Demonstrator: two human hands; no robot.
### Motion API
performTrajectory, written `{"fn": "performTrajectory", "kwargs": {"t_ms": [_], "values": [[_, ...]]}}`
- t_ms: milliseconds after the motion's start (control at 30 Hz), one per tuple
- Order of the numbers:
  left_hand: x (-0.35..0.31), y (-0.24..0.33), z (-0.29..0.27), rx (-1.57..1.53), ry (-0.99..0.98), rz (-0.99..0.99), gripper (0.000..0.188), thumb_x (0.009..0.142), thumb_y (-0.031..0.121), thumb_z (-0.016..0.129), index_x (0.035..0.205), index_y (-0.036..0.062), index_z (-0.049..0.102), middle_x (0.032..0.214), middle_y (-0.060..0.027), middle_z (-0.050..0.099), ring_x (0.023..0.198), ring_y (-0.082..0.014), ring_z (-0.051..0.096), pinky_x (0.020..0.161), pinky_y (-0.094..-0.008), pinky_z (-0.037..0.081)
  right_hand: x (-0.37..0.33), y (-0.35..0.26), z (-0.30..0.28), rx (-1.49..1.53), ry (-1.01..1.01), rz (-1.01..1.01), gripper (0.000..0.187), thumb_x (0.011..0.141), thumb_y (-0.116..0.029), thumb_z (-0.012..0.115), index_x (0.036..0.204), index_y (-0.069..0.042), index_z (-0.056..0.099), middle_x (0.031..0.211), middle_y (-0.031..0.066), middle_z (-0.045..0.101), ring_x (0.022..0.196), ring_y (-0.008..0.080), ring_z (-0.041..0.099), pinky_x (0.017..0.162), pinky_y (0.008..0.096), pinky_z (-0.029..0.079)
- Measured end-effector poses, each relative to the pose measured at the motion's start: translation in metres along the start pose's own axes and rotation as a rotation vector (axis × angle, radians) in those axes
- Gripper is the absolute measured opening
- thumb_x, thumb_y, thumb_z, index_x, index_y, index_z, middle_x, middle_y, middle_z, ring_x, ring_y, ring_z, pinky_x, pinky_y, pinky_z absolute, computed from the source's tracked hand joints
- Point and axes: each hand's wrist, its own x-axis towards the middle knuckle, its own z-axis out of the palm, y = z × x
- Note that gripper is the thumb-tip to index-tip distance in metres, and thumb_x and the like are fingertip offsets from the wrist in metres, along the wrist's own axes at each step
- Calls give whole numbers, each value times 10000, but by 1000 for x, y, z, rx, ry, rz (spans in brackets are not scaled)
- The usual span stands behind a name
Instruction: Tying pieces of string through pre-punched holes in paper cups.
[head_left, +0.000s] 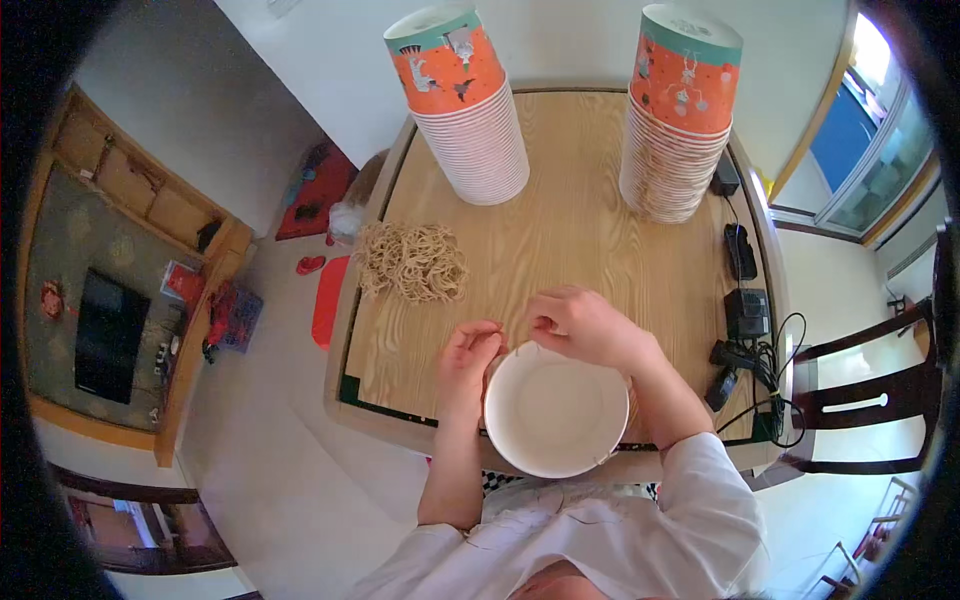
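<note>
A white, round paper bucket (560,415) stands at the near edge of the table, its hollow inside facing up. Beside its far left rim my left hand (467,365) has its fingers curled and its thumb and fingertips close together. My right hand (580,322) is bent over the far rim in a pinch. A thin tan strand seems to show between the hands, too small to make out. Another bit of tan cord sits at the bucket's near right rim. To the left lies a tangled pile of thin tan cords (412,262).
Two tall stacks of nested buckets, a left stack (470,140) and a right stack (672,165), stand at the table's far side, each topped by an orange and green one. Black adapters (745,312) and cables line the right edge. A dark chair (870,395) is beyond.
</note>
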Motion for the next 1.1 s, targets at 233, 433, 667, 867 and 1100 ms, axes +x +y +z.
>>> {"fn": "performTrajectory", "kwargs": {"t_ms": [233,433,667,867,1100], "values": [[7,9,-4,228,-177,-118,260,825,64,630,1071,24,553,980,-47,592,886,-104,564,791,-244,458,10,-5,2,44,58,59,111,789,-67,591,882,-39,538,756,125,578,733,320,578,643,388,462],[19,14,2,372,-281,-246,201,820,109,653,993,20,601,862,-20,619,768,-77,570,695,-223,465,14,-9,-3,132,97,11,106,802,-80,595,879,-32,539,768,127,588,718,322,586,621,393,464],[9,9,8,371,-32,-234,198,786,147,685,910,25,592,823,-44,615,788,-133,591,699,-266,482,5,-2,-16,-31,-8,43,150,779,-151,637,822,-36,551,752,111,581,728,315,575,619,381,454],[7,3,6,184,12,-147,117,811,97,661,892,31,608,764,-26,618,677,-86,577,601,-213,464,5,-8,-6,-62,-81,52,156,773,-192,634,801,-51,574,762,101,586,785,299,577,674,400,454],[6,0,-3,182,-56,-142,115,812,96,662,893,34,609,765,-23,614,677,-81,569,603,-211,462,12,1,9,-11,-53,118,125,787,-167,615,822,-49,590,797,109,605,774,308,585,667,397,466]]}}
